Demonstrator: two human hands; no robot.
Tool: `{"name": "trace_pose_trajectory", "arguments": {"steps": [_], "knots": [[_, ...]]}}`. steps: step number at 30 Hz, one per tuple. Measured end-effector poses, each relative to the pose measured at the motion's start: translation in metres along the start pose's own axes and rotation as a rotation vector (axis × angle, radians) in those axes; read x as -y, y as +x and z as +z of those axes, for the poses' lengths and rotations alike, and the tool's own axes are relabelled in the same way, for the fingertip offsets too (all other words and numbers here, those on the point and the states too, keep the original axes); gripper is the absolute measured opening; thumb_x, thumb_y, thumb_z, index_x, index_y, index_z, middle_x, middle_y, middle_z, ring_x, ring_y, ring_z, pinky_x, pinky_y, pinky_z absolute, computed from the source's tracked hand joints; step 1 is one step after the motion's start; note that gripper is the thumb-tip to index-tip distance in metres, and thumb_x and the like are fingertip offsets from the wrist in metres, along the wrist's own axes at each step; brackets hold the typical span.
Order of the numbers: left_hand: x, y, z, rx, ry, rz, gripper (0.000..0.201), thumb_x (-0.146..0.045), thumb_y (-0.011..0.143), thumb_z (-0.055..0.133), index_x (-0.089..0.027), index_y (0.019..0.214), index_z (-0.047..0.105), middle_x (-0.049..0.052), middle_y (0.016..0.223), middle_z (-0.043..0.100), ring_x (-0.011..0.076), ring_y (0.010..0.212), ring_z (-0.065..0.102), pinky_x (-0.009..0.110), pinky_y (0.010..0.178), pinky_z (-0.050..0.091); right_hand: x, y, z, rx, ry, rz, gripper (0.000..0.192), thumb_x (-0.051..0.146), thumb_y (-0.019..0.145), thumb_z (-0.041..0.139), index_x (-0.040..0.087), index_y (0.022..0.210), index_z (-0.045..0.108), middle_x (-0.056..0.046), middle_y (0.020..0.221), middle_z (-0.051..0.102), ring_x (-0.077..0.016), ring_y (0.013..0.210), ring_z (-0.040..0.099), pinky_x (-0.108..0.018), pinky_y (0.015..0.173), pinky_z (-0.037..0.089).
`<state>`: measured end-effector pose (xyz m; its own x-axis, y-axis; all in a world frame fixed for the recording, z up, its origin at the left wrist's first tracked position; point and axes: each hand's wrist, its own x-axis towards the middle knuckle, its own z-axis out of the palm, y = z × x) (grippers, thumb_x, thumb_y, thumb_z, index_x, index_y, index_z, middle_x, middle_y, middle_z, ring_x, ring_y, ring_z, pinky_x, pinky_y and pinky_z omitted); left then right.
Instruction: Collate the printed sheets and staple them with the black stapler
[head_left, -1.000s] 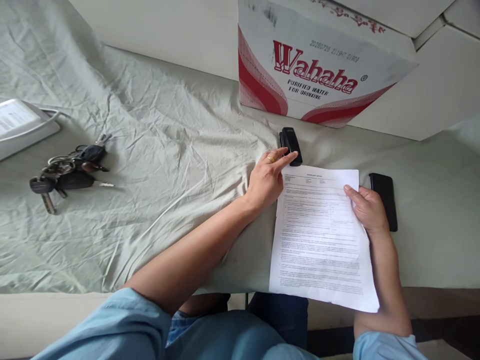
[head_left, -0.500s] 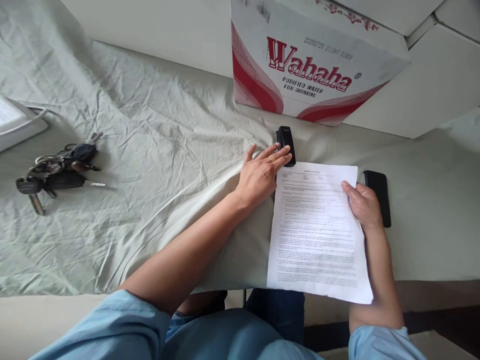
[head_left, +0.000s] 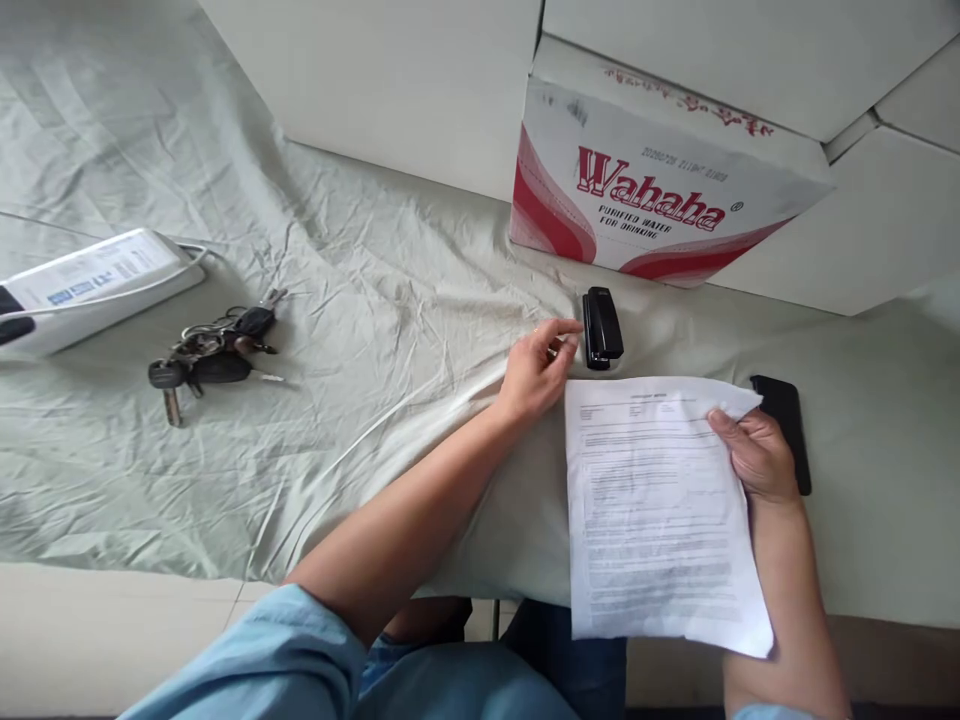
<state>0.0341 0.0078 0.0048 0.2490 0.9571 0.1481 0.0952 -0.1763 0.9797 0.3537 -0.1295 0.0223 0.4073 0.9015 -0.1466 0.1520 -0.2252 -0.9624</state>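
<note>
Left hand slid off stapler, now just beside it.

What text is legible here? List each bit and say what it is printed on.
"Wahaha" with an ® mark: cardboard box
"PURIFIED WATER FOR DRINKING": same box, under the brand
Grey code line above the brand, red characters on the box top: too blurred
Printed sheet in the right hand: too small
Label on white device: too small
</note>
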Motion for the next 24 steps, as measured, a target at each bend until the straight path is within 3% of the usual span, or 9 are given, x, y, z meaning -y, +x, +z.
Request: {"name": "trace_pose_trajectory", "arguments": {"steps": [2, 5, 8, 11, 14, 18, 24], "knots": [[-0.006, 0.000, -0.004, 0.026, -0.161, -0.094, 0.049, -0.057, 0.118, 0.056, -0.019, 0.098, 0.079, 0.004, 0.082, 0.075, 0.0143, 0.068, 0.062, 0.030, 0.072, 0.054, -0.001, 0.001, 0.006, -0.093, 0.028, -0.054, 0.053, 0.071, 0.072, 0.106, 0.027, 0.097, 0.091, -0.005, 0.087, 0.089, -0.0333, 0.082, 0.088, -0.053, 0.086, 0.077], [-0.012, -0.001, -0.008, 0.166, -0.297, -0.140, 0.068, -0.080, 0.112, 0.056, -0.021, 0.080, 0.066, 0.002, 0.072, 0.062, 0.0130, 0.062, 0.050, 0.031, 0.063, 0.043, -0.001, 0.005, 0.015, -0.181, 0.061, -0.117, 0.055, 0.070, 0.074, 0.106, 0.026, 0.102, 0.091, -0.005, 0.091, 0.090, -0.0339, 0.092, 0.090, -0.055, 0.097, 0.076], [-0.010, -0.001, -0.009, 0.313, -0.228, -0.102, 0.063, -0.078, 0.102, 0.075, -0.022, 0.076, 0.061, -0.001, 0.068, 0.053, 0.0138, 0.066, 0.046, 0.032, 0.062, 0.035, -0.002, 0.007, 0.020, -0.219, 0.084, -0.152, 0.053, 0.069, 0.075, 0.106, 0.025, 0.099, 0.090, -0.006, 0.092, 0.090, -0.0339, 0.096, 0.090, -0.055, 0.101, 0.075], [-0.005, 0.000, -0.007, 0.333, -0.128, -0.057, 0.057, -0.063, 0.098, 0.084, -0.022, 0.070, 0.056, -0.002, 0.067, 0.050, 0.0127, 0.067, 0.041, 0.031, 0.061, 0.032, -0.005, 0.009, 0.022, -0.247, 0.124, -0.160, 0.052, 0.067, 0.073, 0.108, 0.025, 0.097, 0.089, -0.006, 0.099, 0.092, -0.0321, 0.096, 0.089, -0.054, 0.103, 0.074], [-0.004, 0.001, -0.004, 0.255, -0.193, -0.112, 0.055, -0.061, 0.089, 0.095, -0.021, 0.070, 0.062, -0.001, 0.067, 0.059, 0.0128, 0.066, 0.048, 0.030, 0.061, 0.038, -0.010, 0.012, 0.022, -0.269, 0.195, -0.172, 0.055, 0.064, 0.067, 0.111, 0.026, 0.099, 0.089, -0.006, 0.102, 0.092, -0.0309, 0.097, 0.089, -0.054, 0.104, 0.074], [-0.010, 0.001, -0.003, 0.163, -0.422, -0.234, 0.060, -0.065, 0.073, 0.108, -0.018, 0.096, 0.080, 0.006, 0.092, 0.083, 0.0202, 0.083, 0.072, 0.033, 0.076, 0.059, -0.015, 0.018, 0.022, -0.273, 0.222, -0.182, 0.061, 0.057, 0.058, 0.116, 0.026, 0.103, 0.089, -0.005, 0.104, 0.092, -0.0296, 0.098, 0.088, -0.054, 0.105, 0.074], [-0.008, -0.002, -0.003, 0.230, -0.649, -0.242, 0.062, -0.080, 0.092, 0.090, -0.020, 0.099, 0.079, 0.007, 0.100, 0.085, 0.0234, 0.093, 0.079, 0.035, 0.083, 0.061, -0.017, 0.022, 0.017, -0.374, 0.201, -0.238, 0.056, 0.058, 0.063, 0.114, 0.024, 0.100, 0.089, -0.004, 0.103, 0.091, -0.0282, 0.104, 0.087, -0.057, 0.117, 0.069]]}}
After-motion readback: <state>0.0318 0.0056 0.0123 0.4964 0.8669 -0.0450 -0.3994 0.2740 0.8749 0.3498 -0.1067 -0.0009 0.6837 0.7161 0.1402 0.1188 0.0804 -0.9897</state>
